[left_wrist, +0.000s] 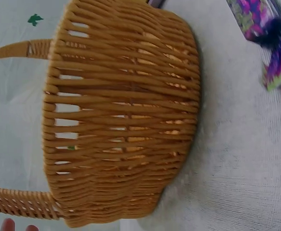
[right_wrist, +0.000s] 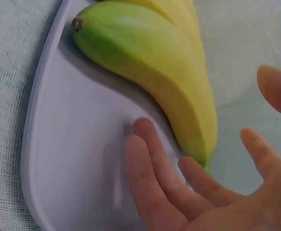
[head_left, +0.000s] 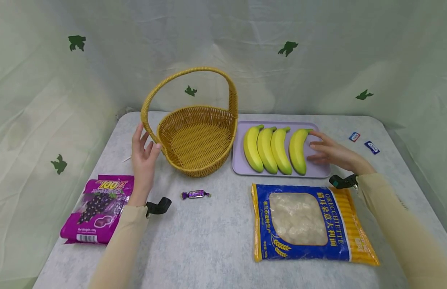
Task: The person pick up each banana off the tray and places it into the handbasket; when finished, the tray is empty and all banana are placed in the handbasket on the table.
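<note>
A brown wicker basket (head_left: 198,140) with a tall hooped handle (head_left: 188,70) stands at the back. Beside its left side is my left hand (head_left: 143,164), fingers loosely spread near the handle's base; whether they touch it I cannot tell. In the left wrist view only fingertips (left_wrist: 7,225) show, by the basket's wall (left_wrist: 126,120). On a lilac tray (head_left: 319,172) lie several yellow bananas with greenish tips. Over the tray's right part my right hand (head_left: 331,150) spreads its fingers next to the rightmost banana (head_left: 298,150), holding nothing. The right wrist view shows that banana (right_wrist: 154,72) close to the fingers.
A blue and yellow orecchiette bag (head_left: 299,220) lies in front of the tray. At left is a purple grape candy bag (head_left: 100,208). One purple wrapped candy (head_left: 196,194) sits before the basket. Red (head_left: 354,136) and blue (head_left: 372,147) small packets lie far right.
</note>
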`<state>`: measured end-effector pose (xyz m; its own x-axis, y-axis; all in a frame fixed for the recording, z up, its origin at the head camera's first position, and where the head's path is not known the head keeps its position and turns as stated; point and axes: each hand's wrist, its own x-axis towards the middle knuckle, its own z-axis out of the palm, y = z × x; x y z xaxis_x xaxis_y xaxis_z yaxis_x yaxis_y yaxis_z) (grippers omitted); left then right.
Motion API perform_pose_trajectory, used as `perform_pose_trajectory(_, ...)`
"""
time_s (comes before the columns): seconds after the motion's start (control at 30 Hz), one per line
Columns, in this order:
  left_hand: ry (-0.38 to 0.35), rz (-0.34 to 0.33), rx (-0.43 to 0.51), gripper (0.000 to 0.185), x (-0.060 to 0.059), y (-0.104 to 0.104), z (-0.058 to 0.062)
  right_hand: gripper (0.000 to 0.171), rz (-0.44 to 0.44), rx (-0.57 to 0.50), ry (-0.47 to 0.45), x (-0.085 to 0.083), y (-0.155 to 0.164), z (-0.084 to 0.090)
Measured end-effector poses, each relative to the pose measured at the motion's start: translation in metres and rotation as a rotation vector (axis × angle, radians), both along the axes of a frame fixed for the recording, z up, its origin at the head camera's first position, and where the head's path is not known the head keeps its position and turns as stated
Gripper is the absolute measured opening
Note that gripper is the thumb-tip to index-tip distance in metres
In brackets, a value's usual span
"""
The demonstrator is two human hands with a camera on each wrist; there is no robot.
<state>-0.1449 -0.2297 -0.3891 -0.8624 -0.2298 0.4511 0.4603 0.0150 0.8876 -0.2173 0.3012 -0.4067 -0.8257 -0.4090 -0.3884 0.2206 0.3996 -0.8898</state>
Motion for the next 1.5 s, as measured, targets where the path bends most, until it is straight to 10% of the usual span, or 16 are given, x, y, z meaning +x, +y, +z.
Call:
perform_pose_trajectory(0.8, 0.115, 0.069, -0.222, 0.065, -0.016, -0.005, -0.018, 0.071, 0.192, 0.179, 0.061, -0.017, -0.027, 0.003)
perform_pose_trajectory(1.5, 0.103, 0.101, -0.297, 0.063, -0.017, -0.006, -0.021, 0.059, -0.010, 0.147, 0.190, -0.016, -0.040, 0.016)
